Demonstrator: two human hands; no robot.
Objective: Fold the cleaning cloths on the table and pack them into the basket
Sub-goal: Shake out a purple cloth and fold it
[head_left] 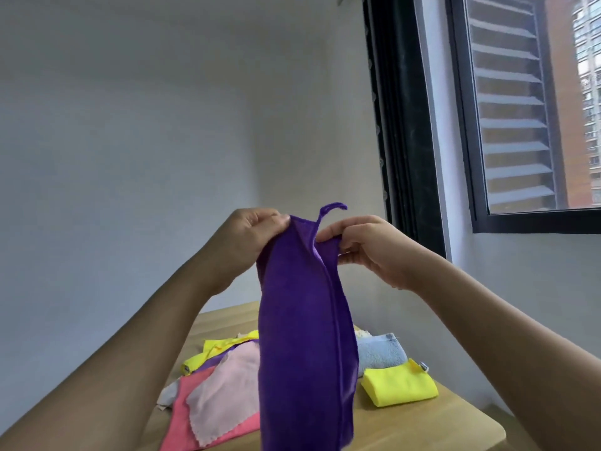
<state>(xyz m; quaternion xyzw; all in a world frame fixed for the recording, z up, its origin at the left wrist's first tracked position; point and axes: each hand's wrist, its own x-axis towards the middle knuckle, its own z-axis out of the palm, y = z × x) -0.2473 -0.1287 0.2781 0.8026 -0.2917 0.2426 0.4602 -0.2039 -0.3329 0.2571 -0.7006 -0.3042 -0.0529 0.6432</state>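
A purple cloth hangs lengthwise in the air above the table, with a small hanging loop sticking up at its top. My left hand pinches its top left corner. My right hand pinches the top right corner, close beside the left. On the wooden table below lie loose cloths: a pale pink cloth on a coral pink cloth, and a yellow cloth behind them. A folded yellow cloth and a folded light blue cloth sit at the right. No basket is in view.
A white wall stands behind the table. A dark-framed window with louvres outside is at the right. The table's right front corner shows near the bottom edge.
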